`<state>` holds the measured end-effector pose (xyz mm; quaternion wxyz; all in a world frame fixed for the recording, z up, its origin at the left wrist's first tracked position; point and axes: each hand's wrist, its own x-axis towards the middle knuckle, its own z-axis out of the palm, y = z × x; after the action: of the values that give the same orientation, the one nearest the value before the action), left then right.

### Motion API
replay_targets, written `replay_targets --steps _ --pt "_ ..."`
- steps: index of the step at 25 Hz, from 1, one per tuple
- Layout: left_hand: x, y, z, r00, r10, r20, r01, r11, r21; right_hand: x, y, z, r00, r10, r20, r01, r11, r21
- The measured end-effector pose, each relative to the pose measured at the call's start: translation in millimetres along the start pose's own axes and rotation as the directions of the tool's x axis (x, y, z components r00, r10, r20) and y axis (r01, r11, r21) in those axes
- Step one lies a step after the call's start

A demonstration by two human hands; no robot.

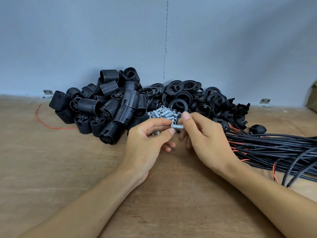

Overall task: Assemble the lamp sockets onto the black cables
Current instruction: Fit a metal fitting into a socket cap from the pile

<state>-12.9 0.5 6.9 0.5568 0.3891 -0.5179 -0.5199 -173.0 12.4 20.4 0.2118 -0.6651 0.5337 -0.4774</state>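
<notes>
At the left of the frame a thin loose red wire (42,123) lies on the brown wooden tabletop (68,169), beside a heap of black ribbed plastic socket bodies (103,107) piled against the grey wall (68,48). At centre, just in front of a small pile of silver threaded metal tubes (161,113), the left hand (147,141) and right hand (202,136) meet, each pinching the held silver tube (177,126) between thumb and forefinger. Behind them lie flat black plastic rings (183,93) and black caps (224,109). The bundle of black cables (274,146) runs off to the right, untouched. No finished socket shows on any cable, so the job looks barely begun.
</notes>
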Motion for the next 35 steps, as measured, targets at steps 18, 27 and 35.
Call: replay_targets --steps 18,27,35 --pt "-5 9 1 1.0 0.011 -0.014 -0.011 1.0 0.02 5 7 -1 0.997 0.072 -0.01 -0.07 0.986 0.149" --pt "-2 9 -1 0.999 -0.015 -0.044 0.013 0.999 -0.038 4 6 -1 0.997 0.069 0.045 -0.074 0.988 0.132" --pt "-2 9 -1 0.998 -0.025 0.056 0.026 0.999 -0.019 4 4 -2 0.996 0.071 0.058 -0.078 0.988 0.13"
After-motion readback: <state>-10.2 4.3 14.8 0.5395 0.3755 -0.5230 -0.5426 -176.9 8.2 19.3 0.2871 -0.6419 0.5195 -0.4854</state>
